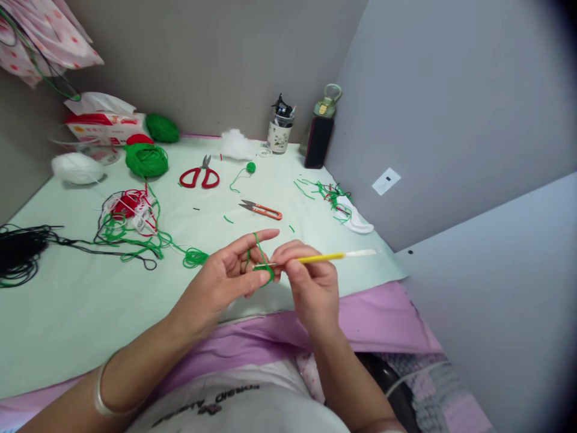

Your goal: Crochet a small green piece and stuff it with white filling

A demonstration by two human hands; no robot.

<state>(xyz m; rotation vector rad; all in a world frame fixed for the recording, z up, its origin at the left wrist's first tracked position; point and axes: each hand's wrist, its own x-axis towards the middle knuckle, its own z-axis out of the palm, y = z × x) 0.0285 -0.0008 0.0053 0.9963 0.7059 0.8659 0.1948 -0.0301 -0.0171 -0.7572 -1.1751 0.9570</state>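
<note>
My left hand (232, 267) pinches a small green crochet piece (265, 276) between thumb and fingers. Its index finger is stretched out, with green yarn (258, 243) running over it down to the piece. Closed round a crochet hook (320, 258) with a yellow handle is my right hand (313, 279). The hook's thin metal tip lies at the green piece, close to my left thumb; whether it sits inside a loop is too small to tell. Left of my left hand, a loose coil of green yarn (195, 258) rests on the table.
Red-handled scissors (199, 176) and orange thread snips (261, 209) lie beyond my hands. Tangled yarn (130, 216), a green ball (146, 160) and black yarn (22, 252) are at left. A phone (319, 142) leans on a bottle (326, 107) beside a pen cup (280, 133). Yarn scraps (331, 193) lie right.
</note>
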